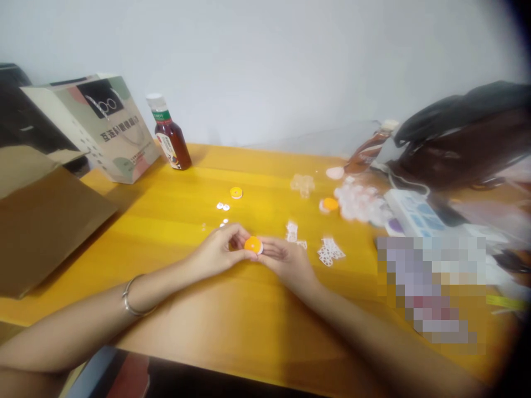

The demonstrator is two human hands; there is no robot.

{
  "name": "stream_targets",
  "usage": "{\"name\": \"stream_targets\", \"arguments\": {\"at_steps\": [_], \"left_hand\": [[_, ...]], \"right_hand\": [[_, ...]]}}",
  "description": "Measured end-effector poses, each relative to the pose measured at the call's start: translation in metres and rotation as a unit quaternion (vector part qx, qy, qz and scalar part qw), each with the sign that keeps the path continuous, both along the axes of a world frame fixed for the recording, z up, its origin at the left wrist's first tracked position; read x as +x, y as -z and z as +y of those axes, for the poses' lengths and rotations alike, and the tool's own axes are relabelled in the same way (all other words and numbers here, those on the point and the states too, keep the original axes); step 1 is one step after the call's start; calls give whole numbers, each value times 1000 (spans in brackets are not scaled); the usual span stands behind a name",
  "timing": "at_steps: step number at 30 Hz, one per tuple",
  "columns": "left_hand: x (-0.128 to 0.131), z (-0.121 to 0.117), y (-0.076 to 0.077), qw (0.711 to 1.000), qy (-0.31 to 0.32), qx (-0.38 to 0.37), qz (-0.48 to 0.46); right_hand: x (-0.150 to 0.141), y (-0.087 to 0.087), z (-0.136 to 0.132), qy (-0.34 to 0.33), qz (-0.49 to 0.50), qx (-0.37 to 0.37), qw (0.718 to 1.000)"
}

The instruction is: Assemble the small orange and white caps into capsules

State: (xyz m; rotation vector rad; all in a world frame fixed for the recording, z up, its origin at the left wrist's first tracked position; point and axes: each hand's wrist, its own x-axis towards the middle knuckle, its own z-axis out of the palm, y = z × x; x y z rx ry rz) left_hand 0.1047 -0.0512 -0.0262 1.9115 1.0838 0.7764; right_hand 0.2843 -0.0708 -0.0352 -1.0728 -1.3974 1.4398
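The left hand (222,249) and the right hand (290,262) are pinching one orange disc (253,244) between their fingers, over the surface (207,331). A yellow disc (236,192) is lying beyond the left hand, near small white rounds (226,207). White lattice pieces (331,252) are lying near the right hand. A bottle (175,145) is standing beside a paper bag (114,130).

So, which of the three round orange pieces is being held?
The front piece, between the left hand and right hand; the back piece and rightmost piece lie untouched.
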Motion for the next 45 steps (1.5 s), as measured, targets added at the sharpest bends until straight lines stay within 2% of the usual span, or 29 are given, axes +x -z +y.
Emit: {"name": "stream_targets", "arguments": {"at_steps": [13, 18, 23, 27, 33, 40, 45], "left_hand": [[-3, 2, -7, 997, 48, 53, 23], [-5, 6, -9, 999, 40, -12, 14], [-11, 11, -11, 994, 75, -77, -8], [-13, 12, -10, 995, 68, -74, -7], [-11, 12, -15, 997, 78, -29, -1], [-15, 20, -7, 986, 103, -127, -25], [-15, 26, -3, 984, 112, -138, -26]], "right_hand": [[0, -2, -1, -8, 2, -21, 1000], [1, -3, 4, -2, 17, -71, 997], [5, -4, 11, -48, 34, -119, 991], [6, -4, 12, -63, 42, -139, 987], [4, -7, 10, -65, 22, -124, 990], [5, -6, 10, -75, 16, -145, 987], [5, -6, 10, -64, 23, -167, 984]]}}
